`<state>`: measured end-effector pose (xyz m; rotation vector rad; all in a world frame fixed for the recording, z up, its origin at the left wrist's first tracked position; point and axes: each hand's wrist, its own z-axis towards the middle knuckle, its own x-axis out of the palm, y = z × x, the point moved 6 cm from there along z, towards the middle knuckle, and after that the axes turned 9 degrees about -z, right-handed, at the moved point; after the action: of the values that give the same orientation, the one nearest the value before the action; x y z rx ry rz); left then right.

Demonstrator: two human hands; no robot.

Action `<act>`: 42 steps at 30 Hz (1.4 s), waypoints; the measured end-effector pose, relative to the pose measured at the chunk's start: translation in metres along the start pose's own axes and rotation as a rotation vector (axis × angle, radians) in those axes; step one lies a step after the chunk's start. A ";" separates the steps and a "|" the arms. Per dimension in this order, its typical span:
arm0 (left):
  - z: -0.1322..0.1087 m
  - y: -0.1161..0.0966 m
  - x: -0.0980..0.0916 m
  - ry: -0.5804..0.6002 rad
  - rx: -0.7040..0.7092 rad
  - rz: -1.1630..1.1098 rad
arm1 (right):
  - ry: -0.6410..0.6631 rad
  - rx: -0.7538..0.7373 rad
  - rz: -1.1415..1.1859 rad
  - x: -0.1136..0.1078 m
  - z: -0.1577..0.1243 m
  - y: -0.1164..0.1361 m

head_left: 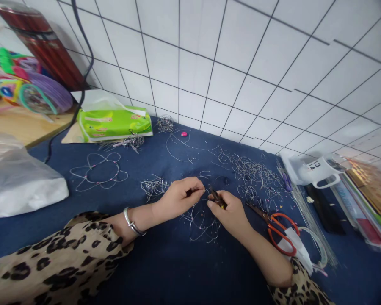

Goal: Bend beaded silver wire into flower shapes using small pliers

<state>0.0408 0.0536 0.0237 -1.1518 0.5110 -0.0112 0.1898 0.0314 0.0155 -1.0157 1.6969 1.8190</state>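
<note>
My left hand (180, 195), with a bangle at its wrist, pinches thumb and forefinger together on what looks like a thin wire. Close by on the right, my right hand (230, 214) is closed around dark-jawed pliers (216, 195), their jaws pointing up and left toward the left fingertips. Below both hands lies a looped wire shape (200, 231) of thin silvery wire, partly hidden by the fingers. Beside my left hand sits a small heap of short bent wires (152, 187). Farther left, a flower-like wire shape with small pink beads (98, 183) rests flat on the blue cloth.
Tangled wire scraps (257, 173) spread to the right, near orange-handled scissors (282, 237). A white jug-like container (316, 169) stands against the tiled wall. At the back left are a green tissue pack (116, 125), a plastic bag (22, 182) and a red flask (47, 42).
</note>
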 end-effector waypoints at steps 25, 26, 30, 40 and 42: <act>0.000 -0.001 -0.006 -0.064 -0.029 -0.024 | 0.022 -0.030 -0.024 -0.002 0.002 0.001; 0.000 0.000 -0.006 -0.066 -0.038 -0.042 | 0.020 -0.035 -0.018 -0.003 0.002 0.001; 0.000 0.006 -0.003 -0.057 -0.069 -0.135 | 0.015 -0.031 0.028 -0.006 0.002 0.000; 0.000 0.003 0.004 -0.006 -0.083 -0.086 | 0.015 -0.007 0.097 -0.002 0.002 -0.004; 0.000 0.003 0.006 0.009 -0.086 -0.093 | 0.008 -0.013 0.104 -0.003 0.002 -0.003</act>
<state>0.0450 0.0532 0.0191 -1.2593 0.4685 -0.0755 0.1935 0.0345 0.0160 -0.9568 1.7752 1.8955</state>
